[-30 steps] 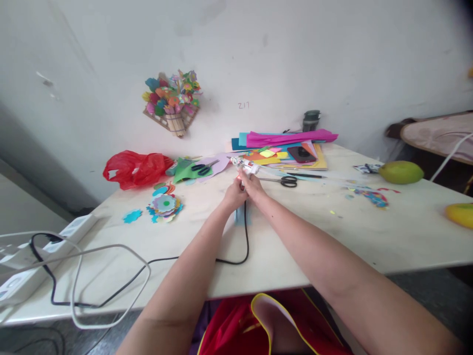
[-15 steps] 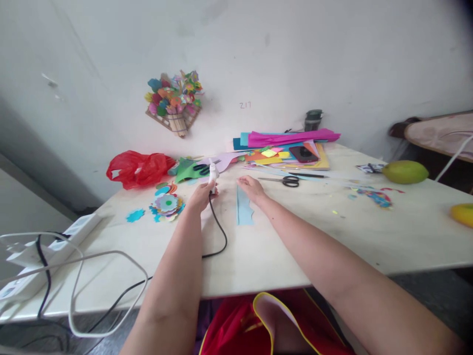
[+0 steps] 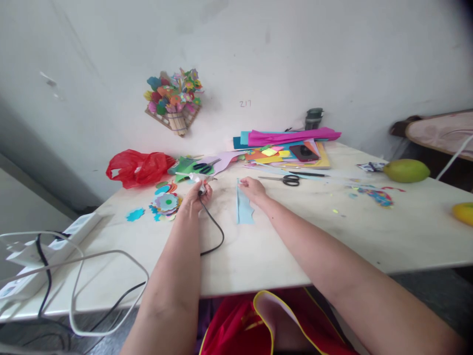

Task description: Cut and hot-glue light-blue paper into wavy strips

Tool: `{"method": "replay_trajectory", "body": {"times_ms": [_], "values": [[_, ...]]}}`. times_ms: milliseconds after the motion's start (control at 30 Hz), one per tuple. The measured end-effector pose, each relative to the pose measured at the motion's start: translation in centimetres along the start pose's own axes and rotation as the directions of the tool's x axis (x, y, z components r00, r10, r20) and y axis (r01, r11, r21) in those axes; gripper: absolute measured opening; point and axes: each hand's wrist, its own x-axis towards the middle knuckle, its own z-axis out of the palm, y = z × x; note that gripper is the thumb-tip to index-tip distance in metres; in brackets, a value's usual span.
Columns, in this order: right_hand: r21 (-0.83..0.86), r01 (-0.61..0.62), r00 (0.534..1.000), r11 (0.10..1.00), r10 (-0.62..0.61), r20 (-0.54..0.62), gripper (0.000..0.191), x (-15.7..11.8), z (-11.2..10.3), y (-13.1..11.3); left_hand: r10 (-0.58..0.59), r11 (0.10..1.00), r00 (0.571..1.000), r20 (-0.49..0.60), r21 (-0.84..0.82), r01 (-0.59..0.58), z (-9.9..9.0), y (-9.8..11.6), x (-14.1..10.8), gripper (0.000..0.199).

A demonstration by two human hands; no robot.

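Note:
My left hand [image 3: 195,198] is closed round a white hot glue gun [image 3: 197,177], whose nozzle points to the right and whose glue stick juts out to the left. From its handle a black cord [image 3: 218,224] curls down to the table. My right hand [image 3: 253,189] is closed in a pinch at the far end of a light blue paper piece [image 3: 244,211]. That paper lies flat, with a narrow folded or rolled strip along its left side and a jagged right edge. Black-handled scissors [image 3: 290,180] lie just right of my right hand.
Paper flower cut-outs [image 3: 167,203] and a red plastic bag [image 3: 138,167] sit on the left. Coloured sheets [image 3: 291,138] and a phone [image 3: 303,153] lie at the back. A power strip [image 3: 79,227] with loose cables borders the left. A green fruit [image 3: 406,170] rests on the right.
My left hand has moved slightly left and turned the glue gun from upright to lying sideways. The right hand stays at the paper's far end.

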Motion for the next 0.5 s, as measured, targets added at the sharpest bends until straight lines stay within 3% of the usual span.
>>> {"method": "replay_trajectory", "body": {"times_ms": [67,133,267,367,500], "values": [[-0.011,0.001,1.0,1.0,-0.001,0.001,0.027,-0.1,0.0,0.0,0.007,0.998,0.997,-0.071,0.058,-0.003,-0.1,0.2,0.0,0.015],[-0.022,-0.003,1.0,1.0,0.003,0.002,0.027,-0.1,0.0,0.0,0.048,0.974,0.986,-0.16,0.226,-0.011,-0.2,0.3,0.1,0.012],[-0.045,-0.007,1.0,0.999,0.007,0.002,0.027,-0.1,0.0,0.0,0.245,0.807,0.926,-0.287,0.59,-0.03,-0.3,0.5,0.5,0.008],[-0.065,-0.006,1.0,0.998,0.006,-0.001,0.028,0.0,0.1,0.0,0.31,0.733,0.911,-0.273,0.679,-0.046,-0.2,0.9,0.7,0.01],[-0.082,-0.01,1.0,0.997,0.011,0.003,0.028,0.0,0.0,0.0,0.314,0.665,0.934,-0.169,0.741,-0.09,-0.4,1.1,0.7,0.017]]}}
